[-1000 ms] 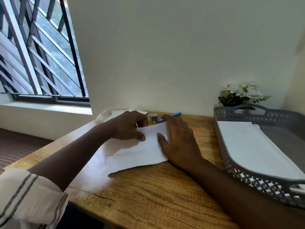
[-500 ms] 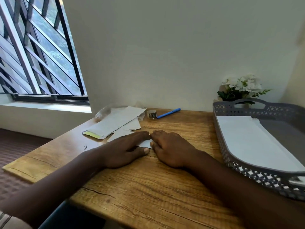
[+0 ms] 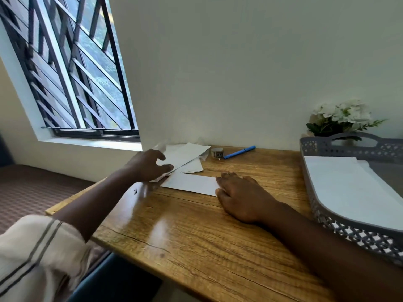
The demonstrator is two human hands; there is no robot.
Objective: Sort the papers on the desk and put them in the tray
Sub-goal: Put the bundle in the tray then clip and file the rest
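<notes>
Desk [image 3: 196, 236]: tray [image 3: 322, 147] at right edge already holds white sheets [image 3: 349, 188]. Loose papers [image 3: 185, 155] remain at back edge. Folded sheet [image 3: 192, 183] mid-desk under flat, spread right hand [image 3: 242, 197]. Left hand [image 3: 150, 165] fingers apart, reaching the pile. Judged partway done.

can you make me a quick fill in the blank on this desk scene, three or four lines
1. The pen lying near the wall is coloured ____.
2. The grey tray stands on the ____ side of the desk.
3. The right hand rests flat on the edge of a white ____.
4. Behind the tray stands a plant with ____ flowers.

Missing words: blue; right; paper; white
</notes>
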